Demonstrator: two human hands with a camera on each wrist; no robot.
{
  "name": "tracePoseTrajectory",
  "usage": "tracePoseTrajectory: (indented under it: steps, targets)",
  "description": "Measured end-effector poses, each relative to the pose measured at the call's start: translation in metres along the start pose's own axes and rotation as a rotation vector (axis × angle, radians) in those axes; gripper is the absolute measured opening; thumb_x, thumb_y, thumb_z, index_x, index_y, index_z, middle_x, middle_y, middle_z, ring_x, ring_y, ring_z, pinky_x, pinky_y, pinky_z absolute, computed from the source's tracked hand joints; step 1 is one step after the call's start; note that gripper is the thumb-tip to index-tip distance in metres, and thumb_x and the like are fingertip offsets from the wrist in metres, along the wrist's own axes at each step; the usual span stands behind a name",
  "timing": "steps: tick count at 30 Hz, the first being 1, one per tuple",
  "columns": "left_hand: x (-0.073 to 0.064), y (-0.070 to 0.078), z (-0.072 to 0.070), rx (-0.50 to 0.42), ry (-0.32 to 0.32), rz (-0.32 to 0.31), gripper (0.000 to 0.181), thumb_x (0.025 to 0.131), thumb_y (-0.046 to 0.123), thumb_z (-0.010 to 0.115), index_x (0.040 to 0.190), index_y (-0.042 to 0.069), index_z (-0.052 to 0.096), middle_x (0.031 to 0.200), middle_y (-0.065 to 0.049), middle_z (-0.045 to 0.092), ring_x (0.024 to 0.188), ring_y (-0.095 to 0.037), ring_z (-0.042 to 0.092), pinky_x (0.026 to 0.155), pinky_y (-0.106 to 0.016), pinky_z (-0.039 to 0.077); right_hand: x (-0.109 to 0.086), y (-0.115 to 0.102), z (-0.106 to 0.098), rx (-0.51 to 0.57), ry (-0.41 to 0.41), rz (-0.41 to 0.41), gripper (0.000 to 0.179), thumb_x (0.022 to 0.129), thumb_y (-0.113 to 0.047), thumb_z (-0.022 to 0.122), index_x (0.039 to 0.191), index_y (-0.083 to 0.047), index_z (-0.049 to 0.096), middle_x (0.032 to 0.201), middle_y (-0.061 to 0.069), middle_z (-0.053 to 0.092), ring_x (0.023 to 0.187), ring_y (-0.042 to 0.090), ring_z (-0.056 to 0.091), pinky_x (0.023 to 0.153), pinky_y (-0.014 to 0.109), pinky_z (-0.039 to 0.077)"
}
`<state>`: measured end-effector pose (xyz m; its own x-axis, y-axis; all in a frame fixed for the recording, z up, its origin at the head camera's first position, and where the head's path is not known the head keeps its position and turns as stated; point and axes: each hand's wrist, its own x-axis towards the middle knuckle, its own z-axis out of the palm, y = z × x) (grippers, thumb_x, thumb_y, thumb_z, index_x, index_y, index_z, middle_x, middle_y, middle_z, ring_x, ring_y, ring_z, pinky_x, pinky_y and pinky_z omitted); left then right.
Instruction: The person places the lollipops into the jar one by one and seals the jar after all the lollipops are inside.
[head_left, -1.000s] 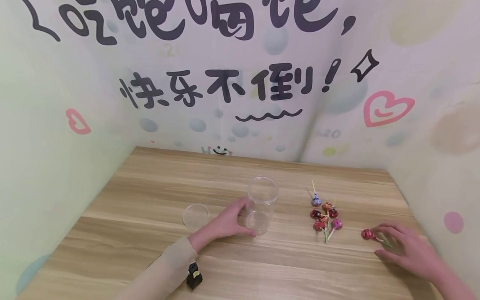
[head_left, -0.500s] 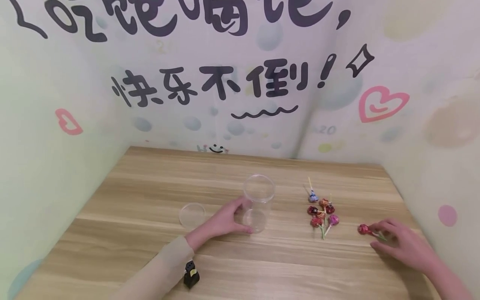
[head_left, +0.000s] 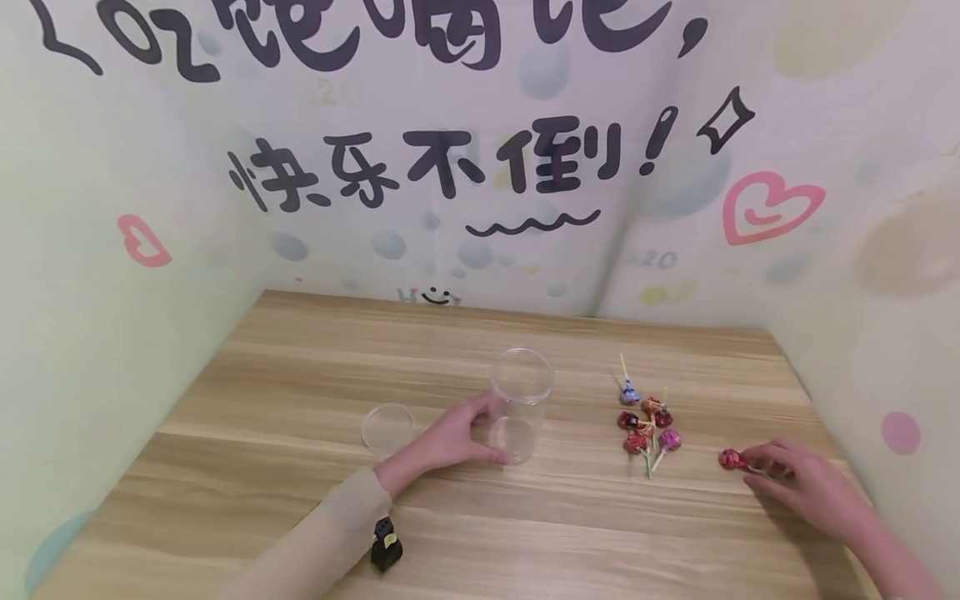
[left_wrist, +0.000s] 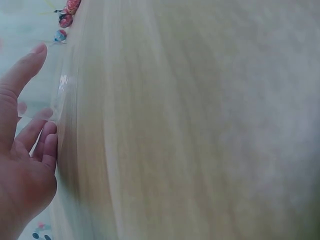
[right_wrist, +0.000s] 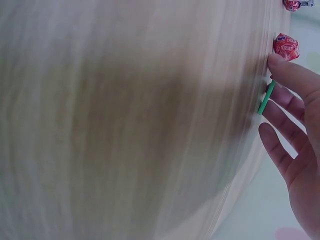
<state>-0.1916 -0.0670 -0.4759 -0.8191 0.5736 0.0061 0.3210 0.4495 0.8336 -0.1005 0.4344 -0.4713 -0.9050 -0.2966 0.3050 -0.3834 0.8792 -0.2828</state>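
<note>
My left hand [head_left: 448,440] holds a tall clear plastic cup [head_left: 525,408] low on its left side, thumb in front and fingers behind. The cup stands upright on the table, open at the top. At the right, my right hand [head_left: 813,492] pinches a red-wrapped lollipop [head_left: 731,459] by its stick, close behind the candy. In the right wrist view, the thumb lies right at the red candy [right_wrist: 286,47], and the green stick [right_wrist: 266,98] runs along the fingers. Several other lollipops [head_left: 649,432] in red, orange and pink wrappers lie in a cluster between the cup and this hand.
A blue-wrapped lollipop [head_left: 628,392] lies just behind the cluster. Left of the cup is a clear round lid [head_left: 388,428], flat on the wooden table [head_left: 360,342]. A small black object [head_left: 386,545] shows beside the left sleeve [head_left: 330,525]. Patterned walls [head_left: 427,258] border the table.
My right thumb and fingers have drawn together on the red lollipop's stick, which lies at a slightly different angle. The left hand and cup stay in place, while the head view shifts slightly.
</note>
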Motion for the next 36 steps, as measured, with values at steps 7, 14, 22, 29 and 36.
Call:
tracePoseTrajectory:
  steps: [7,14,22,29,36]
  targets:
    - [0.002,0.000,0.000,-0.033,-0.013,0.022,0.081,0.070,0.027,0.090,0.139,0.009,0.051,0.137,-0.008,0.060,0.129,-0.026,0.056,0.111,-0.045,0.043,0.000,0.002,-0.001,-0.024,0.013,-0.018,0.031,0.068,-0.001,0.083,0.091,-0.020,0.073,0.078,-0.019,0.063,0.071,-0.013,0.049,0.062,0.007,0.042]
    - [0.002,-0.002,0.000,-0.040,-0.012,0.036,0.081,0.071,0.027,0.089,0.140,0.009,0.050,0.137,-0.008,0.060,0.129,-0.026,0.055,0.109,-0.045,0.045,0.001,0.004,-0.003,-0.050,0.023,-0.044,0.031,0.067,-0.001,0.083,0.089,-0.020,0.073,0.075,-0.021,0.063,0.068,-0.014,0.049,0.058,0.009,0.042]
    - [-0.001,-0.002,0.000,-0.051,-0.007,0.008,0.084,0.071,0.027,0.089,0.143,0.010,0.047,0.137,-0.009,0.059,0.127,-0.025,0.056,0.108,-0.044,0.045,0.016,0.006,-0.017,-0.006,0.012,-0.102,0.034,0.066,0.007,0.081,0.090,-0.015,0.073,0.072,-0.017,0.064,0.066,-0.013,0.048,0.055,0.008,0.038]
    - [-0.002,-0.003,-0.001,-0.053,0.003,0.018,0.083,0.071,0.026,0.089,0.141,0.009,0.049,0.136,-0.009,0.060,0.126,-0.024,0.056,0.107,-0.043,0.045,0.046,-0.007,-0.045,-0.087,0.018,-0.170,0.038,0.063,0.005,0.083,0.090,-0.019,0.073,0.073,-0.018,0.065,0.066,-0.013,0.048,0.054,0.008,0.036]
    - [-0.002,-0.004,-0.001,-0.042,-0.001,0.008,0.087,0.071,0.028,0.089,0.144,0.009,0.046,0.139,-0.008,0.058,0.128,-0.023,0.055,0.107,-0.042,0.045,0.086,-0.036,-0.069,-0.137,-0.034,-0.230,0.036,0.065,0.000,0.085,0.091,-0.023,0.073,0.078,-0.018,0.066,0.069,-0.012,0.048,0.054,0.014,0.040]
